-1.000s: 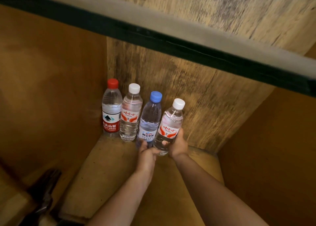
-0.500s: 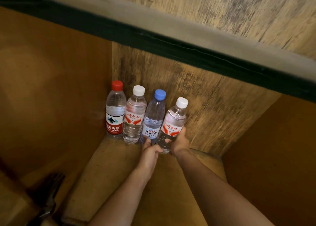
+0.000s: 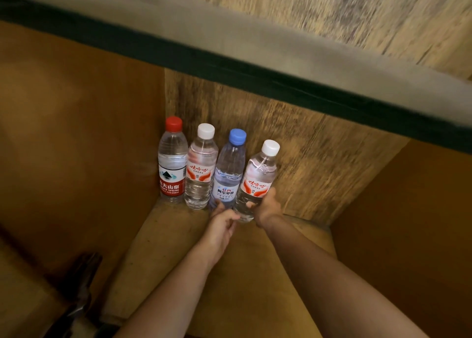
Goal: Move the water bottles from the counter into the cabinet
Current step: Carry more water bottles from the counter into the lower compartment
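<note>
Gripping the slick, full, weighty white-capped bottle low on its body, right hand curls round; left hand pinches its base near the cabinet shelf's back edge

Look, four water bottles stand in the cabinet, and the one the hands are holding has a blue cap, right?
Not quite. The head view shows the held bottle, gripped by the right hand with the left hand at its base, has a white cap. The blue-capped bottle stands beside it.
</note>
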`<action>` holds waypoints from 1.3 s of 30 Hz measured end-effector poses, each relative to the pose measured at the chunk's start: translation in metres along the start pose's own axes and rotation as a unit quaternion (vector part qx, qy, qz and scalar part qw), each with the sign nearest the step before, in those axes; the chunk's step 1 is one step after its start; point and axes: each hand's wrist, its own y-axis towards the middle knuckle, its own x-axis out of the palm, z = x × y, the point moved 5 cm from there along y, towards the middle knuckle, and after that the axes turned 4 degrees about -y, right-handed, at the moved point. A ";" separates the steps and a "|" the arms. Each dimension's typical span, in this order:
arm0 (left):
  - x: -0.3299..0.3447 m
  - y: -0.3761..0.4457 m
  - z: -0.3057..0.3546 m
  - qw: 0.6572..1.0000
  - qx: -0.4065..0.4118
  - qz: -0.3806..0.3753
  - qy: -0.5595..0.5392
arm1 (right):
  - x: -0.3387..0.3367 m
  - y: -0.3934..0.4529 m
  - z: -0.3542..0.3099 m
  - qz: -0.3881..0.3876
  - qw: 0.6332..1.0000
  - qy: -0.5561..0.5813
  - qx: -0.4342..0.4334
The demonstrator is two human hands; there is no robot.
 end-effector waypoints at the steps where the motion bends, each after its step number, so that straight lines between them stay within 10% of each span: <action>1: -0.001 -0.003 -0.001 1.000 -0.009 0.001 0.020 | 0.001 -0.002 0.000 -0.001 1.000 0.010 0.000; 21: 0.020 -0.163 -0.085 0.957 -0.102 0.012 0.271 | -0.113 -0.229 0.130 -0.119 0.986 0.055 -0.101; 39: 0.175 -0.267 -0.271 0.896 -0.038 -0.212 0.388 | -0.300 -0.356 0.356 0.298 0.926 0.230 0.032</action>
